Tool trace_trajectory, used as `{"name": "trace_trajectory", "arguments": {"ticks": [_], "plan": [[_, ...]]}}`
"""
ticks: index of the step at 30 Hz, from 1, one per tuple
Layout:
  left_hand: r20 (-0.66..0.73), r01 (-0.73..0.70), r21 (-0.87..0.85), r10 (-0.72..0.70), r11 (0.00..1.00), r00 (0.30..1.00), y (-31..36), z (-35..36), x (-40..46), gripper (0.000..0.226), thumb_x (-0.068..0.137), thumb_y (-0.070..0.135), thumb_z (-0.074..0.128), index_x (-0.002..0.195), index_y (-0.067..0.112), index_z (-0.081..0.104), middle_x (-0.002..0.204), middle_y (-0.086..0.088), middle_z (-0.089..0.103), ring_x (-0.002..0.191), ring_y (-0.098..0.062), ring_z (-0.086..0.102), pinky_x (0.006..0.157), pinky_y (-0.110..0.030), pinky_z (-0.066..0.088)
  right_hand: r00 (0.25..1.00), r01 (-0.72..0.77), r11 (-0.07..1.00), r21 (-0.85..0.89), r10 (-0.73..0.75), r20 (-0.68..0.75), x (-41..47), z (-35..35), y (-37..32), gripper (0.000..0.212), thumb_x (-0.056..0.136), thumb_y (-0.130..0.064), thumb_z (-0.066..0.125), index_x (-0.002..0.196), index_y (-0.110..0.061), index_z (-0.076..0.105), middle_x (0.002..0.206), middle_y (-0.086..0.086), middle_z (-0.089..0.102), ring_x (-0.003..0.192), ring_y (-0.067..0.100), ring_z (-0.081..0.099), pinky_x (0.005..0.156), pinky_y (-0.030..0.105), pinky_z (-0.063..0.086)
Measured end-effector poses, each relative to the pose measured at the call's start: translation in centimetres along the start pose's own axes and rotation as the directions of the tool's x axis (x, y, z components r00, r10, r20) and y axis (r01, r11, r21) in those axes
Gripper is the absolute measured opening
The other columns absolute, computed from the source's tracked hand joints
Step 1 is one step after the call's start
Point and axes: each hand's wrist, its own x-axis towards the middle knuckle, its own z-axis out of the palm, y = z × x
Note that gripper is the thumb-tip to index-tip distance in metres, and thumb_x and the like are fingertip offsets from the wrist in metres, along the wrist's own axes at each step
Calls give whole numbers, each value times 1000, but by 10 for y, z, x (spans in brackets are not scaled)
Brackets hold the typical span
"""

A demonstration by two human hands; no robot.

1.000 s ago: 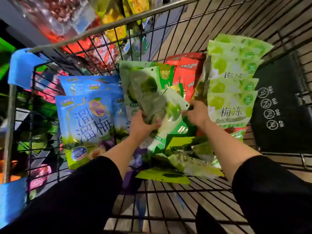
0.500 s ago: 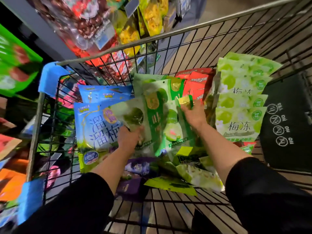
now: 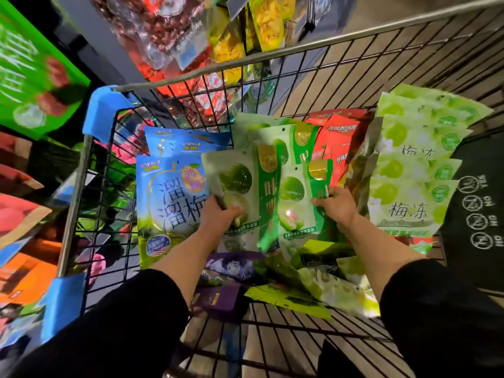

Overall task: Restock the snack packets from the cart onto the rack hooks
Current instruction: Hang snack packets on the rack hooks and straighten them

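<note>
Wire cart (image 3: 321, 64) fills most of the view, blue plastic guards (image 3: 105, 113) on its left corners. Rack (image 3: 169, 31) sits past the cart's far-left corner, hung with clear bags of red snacks and yellow packets (image 3: 268, 20).

Inside the cart, largest first: blue packets (image 3: 169, 203) stand upright along the left wall, two deep. Pale green jelly packets (image 3: 417, 165) are stacked in an overlapping fan against the right wall. Red packets (image 3: 341, 132) stand at the far wall, between the two, partly hidden. Purple packets (image 3: 226, 296) and lime-green flat packets (image 3: 289, 298) lie loose on the cart floor toward the near edge, between your forearms.

The green plum packets are mid-cart, fanned upright, overlapping each other in front of the red ones. Your left hand (image 3: 218, 216) grips the left green plum packet (image 3: 234, 181) at its lower part; fingers closed on it, thumb on the front face. Your right hand (image 3: 336, 205) pinches the right green plum packet (image 3: 297, 197) by its right edge, at the dark green band with the gold label; fingers closed on that edge. Another of the same type (image 3: 278, 137) stands just behind these two, touching them.

Both black sleeves (image 3: 109, 328) come in from the near edge. Nothing you hold touches the rack hooks.
</note>
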Motion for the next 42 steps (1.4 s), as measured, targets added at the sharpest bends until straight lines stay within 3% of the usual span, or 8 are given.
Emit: {"name": "trace_trajectory", "arguments": {"ticks": [4, 8, 15, 17, 20, 25, 36, 42], "plan": [[-44, -76, 8, 76, 997, 996, 7, -8, -9, 33, 63, 22, 84, 87, 20, 61, 95, -10, 70, 93, -29, 67, 89, -50, 52, 968, 226, 968, -113, -235, -82, -20, 0, -20, 5, 90, -11, 63, 88, -12, 59, 86, 8, 64, 80, 25, 58, 75, 35, 46], [-213, -151, 74, 164, 986, 963, 30, -30, -26, 36, 79, 23, 77, 106, 7, 60, 102, -10, 66, 97, -24, 62, 87, -35, 48, 846, 436, 859, -269, -493, -202, -52, -1, -78, 15, 95, -13, 55, 90, -6, 43, 67, 1, 42, 73, 25, 43, 64, 35, 28], [-467, -475, 23, 430, 879, 773, 70, -105, -78, 42, 74, 39, 72, 88, 0, 66, 81, -15, 67, 71, -21, 62, 67, -30, 49, 591, 701, 656, -280, -754, -285, -131, 7, -162, 30, 97, -15, 52, 122, 1, 51, 106, 21, 65, 96, 36, 60, 74, 36, 40], [-545, -620, 6, 522, 785, 656, 74, -131, -101, 20, 85, 18, 69, 92, 0, 63, 82, -19, 62, 65, -18, 60, 61, -28, 46, 514, 752, 608, -253, -783, -351, -164, 18, -184, 32, 96, -20, 52, 120, 1, 52, 104, 20, 65, 95, 37, 60, 78, 41, 42], [-565, -662, -89, 509, 744, 649, 79, -181, -143, 24, 83, 2, 70, 105, 2, 60, 92, -7, 65, 76, -2, 59, 71, -14, 47, 423, 812, 546, -208, -795, -435, -220, 40, -217, 37, 91, -23, 52, 115, 5, 50, 94, 21, 62, 86, 37, 57, 76, 44, 41], [-633, -707, -151, 482, 691, 606, 67, -262, -204, 36, 83, 18, 72, 114, 6, 57, 109, -6, 64, 103, -20, 60, 88, -29, 46, 361, 884, 453, -119, -821, -443, -301, 84, -250, 36, 93, -20, 56, 117, 2, 42, 100, 17, 57, 90, 29, 54, 80, 39, 43], [-808, -730, -16, 422, 683, 412, -1, -414, -306, 27, 78, 28, 75, 99, 23, 57, 99, -4, 68, 94, -26, 64, 84, -42, 50, 179, 979, 205, -22, -899, -400, -454, 191, -290, 28, 93, -11, 58, 117, 2, 50, 97, 2, 52, 83, 4, 42, 75, 25, 33], [-869, -706, -20, 336, 708, 362, -45, -465, -346, 39, 72, 42, 71, 102, 20, 59, 101, -4, 69, 95, -28, 64, 84, -46, 51, 139, 989, 146, -4, -948, -286, -501, 244, -298, 22, 91, -14, 60, 111, -5, 53, 96, 8, 64, 89, 31, 60, 78, 43, 47]]}}
